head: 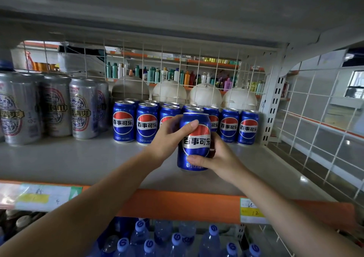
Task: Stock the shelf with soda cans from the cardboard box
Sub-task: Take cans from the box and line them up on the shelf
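While left hand and right hand clasp the soda can, it needs landing upright, label out, ahead of the stocked row.

This is a shop, a small supermarket. A metal shelf with an orange front edge carries paper price labels, rows of blue cola cans and silver beer cans. Water bottles stand below; toiletry bottles fill another shelf behind the wire grid.
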